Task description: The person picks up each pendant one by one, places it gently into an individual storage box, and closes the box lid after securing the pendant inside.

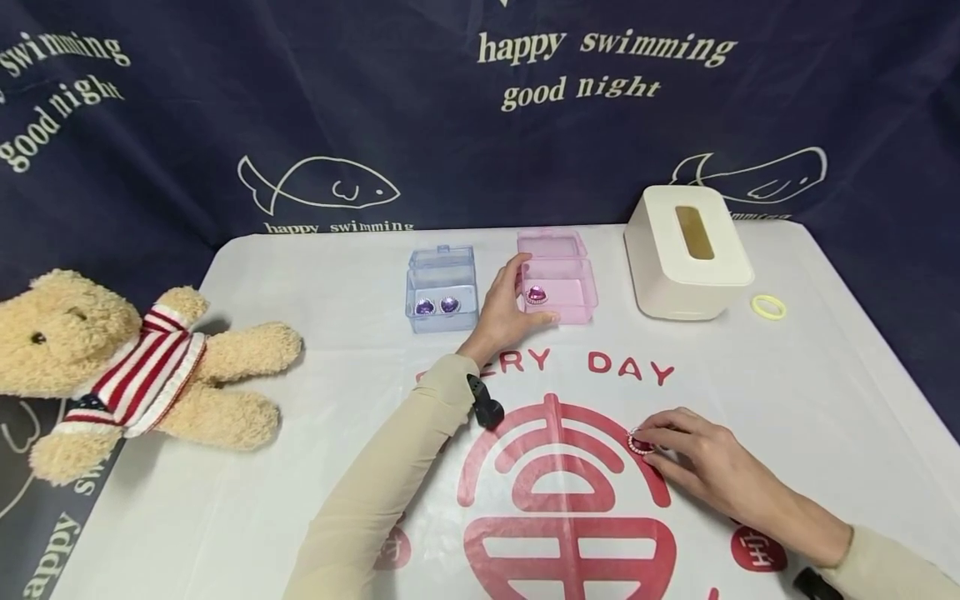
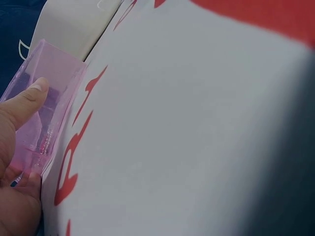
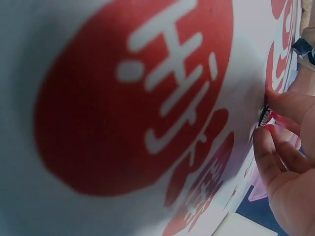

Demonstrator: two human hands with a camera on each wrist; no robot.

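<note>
Beside the open pink box [image 1: 577,292], my left hand [image 1: 506,312] grips its left end, thumb along the front and fingers at the back. The left wrist view shows the thumb [image 2: 30,101] against the clear pink plastic. Inside the box lies a pink gem [image 1: 536,295] with a sparkling rim. My right hand [image 1: 705,454] pinches a dark red gem [image 1: 640,444] with a beaded rim, low over the red print of the tablecloth. Fingers partly cover that gem in the right wrist view. An open blue box [image 1: 442,321] to the left holds two purple gems [image 1: 437,306].
A white tissue box [image 1: 688,250] stands right of the pink box, with a yellow ring [image 1: 768,307] beyond it. On the left lies a teddy bear [image 1: 165,367] in a striped shirt. A dark blue curtain [image 1: 450,108] hangs behind the white table [image 1: 300,483].
</note>
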